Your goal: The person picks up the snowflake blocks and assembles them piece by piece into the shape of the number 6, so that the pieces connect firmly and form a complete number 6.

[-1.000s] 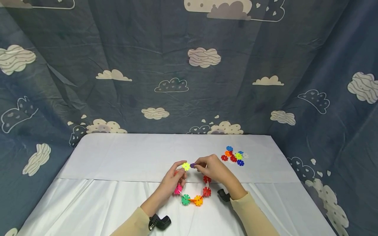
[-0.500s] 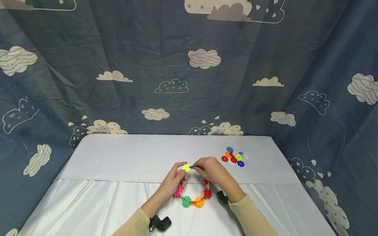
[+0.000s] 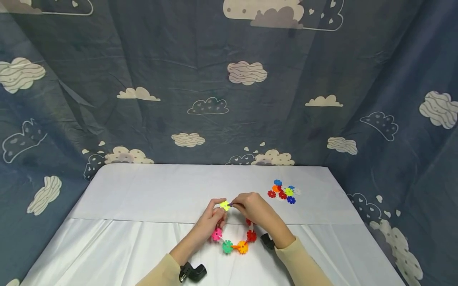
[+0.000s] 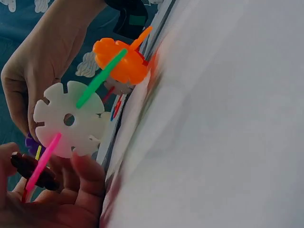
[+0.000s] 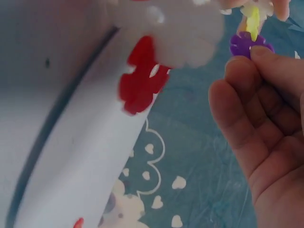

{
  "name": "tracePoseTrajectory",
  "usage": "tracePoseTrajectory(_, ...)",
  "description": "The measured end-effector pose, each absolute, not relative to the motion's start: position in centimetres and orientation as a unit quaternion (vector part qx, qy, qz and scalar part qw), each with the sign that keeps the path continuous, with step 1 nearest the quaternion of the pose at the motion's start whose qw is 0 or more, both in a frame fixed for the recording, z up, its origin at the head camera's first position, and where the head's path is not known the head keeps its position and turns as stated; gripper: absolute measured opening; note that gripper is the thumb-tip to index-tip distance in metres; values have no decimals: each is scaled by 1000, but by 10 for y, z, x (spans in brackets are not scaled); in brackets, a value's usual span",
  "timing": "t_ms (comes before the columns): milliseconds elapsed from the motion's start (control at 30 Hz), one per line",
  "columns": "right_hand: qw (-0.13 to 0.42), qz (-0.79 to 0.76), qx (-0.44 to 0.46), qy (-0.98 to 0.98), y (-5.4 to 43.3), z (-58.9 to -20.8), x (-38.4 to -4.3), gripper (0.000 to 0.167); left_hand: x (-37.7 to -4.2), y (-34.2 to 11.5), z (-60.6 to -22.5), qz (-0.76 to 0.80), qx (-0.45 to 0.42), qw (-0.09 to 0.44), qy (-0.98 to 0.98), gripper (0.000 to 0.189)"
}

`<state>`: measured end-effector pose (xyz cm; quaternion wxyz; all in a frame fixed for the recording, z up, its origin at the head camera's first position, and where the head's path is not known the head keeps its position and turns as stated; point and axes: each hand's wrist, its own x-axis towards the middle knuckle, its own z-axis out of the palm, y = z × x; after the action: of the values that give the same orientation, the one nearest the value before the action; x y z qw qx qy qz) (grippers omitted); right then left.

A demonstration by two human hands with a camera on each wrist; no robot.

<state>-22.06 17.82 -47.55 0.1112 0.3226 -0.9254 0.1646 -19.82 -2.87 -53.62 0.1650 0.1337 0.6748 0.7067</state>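
A chain of interlocking notched plastic discs curves between the hands. The left hand pinches a yellow disc at one end of it. Thumb and index finger of the right hand pinch a purple disc, set edge to edge with the yellow one; in the right wrist view the yellow overlaps the purple rim. Below the hands hang a pink disc, a green disc, an orange disc and a red disc. White connecting discs sit between some, such as the white disc near the left fingers.
A loose pile of discs lies at the back right of the white-covered table, with a dark blue disc and a red disc among them. A cloud-patterned dark curtain stands behind. Black wrist cameras sit on both wrists.
The right hand has moved slightly left, bringing the purple disc up against the yellow one and turning it more edge-on. The left hand keeps its hold nearly in place.
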Motion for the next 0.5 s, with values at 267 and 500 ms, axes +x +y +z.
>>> tracePoseTrajectory(267, 99, 169, 312, -930, 179, -472, -221, 12, -208, -27, -527, 702, 79, 186, 683, 54)
tracePoseTrajectory(500, 36, 220, 288, -931, 194, -467, -228, 18, -207, -20, -529, 679, 71, 183, 708, 48)
